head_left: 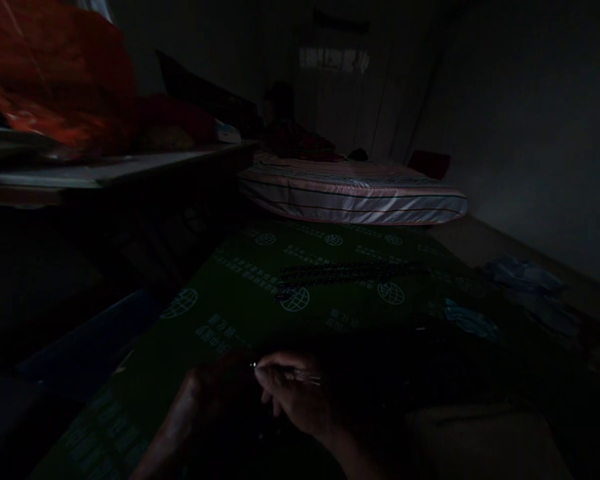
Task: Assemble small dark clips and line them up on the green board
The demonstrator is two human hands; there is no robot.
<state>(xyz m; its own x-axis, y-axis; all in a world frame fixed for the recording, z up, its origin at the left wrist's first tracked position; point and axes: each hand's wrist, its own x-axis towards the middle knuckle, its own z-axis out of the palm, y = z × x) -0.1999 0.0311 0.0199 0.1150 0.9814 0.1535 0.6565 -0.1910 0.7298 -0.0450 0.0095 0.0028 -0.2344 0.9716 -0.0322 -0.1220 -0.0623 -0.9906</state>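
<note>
My right hand (297, 393) is closed in a pinch low in the middle of the view. At its fingertips a tiny shiny piece (253, 365) catches the light, too small to name. A few thin, pale, pin-like pieces (311, 379) show against the curled fingers. Just to the left is my left hand (200, 390), its wrist and back faintly lit. Its fingers are lost in shadow near the shiny piece. Beneath both hands lies something black, and its shape cannot be made out. Several dark, dotted strips (350, 272) lie farther off on the green printed sheet (250, 287).
A bed with a striped cover (360, 193) stands beyond the sheet. At left is a table (130, 167) bearing an orange bag (65, 80). A crumpled blue cloth (470, 319) lies at right, with more cloth (525, 275) on the floor. The room is very dark.
</note>
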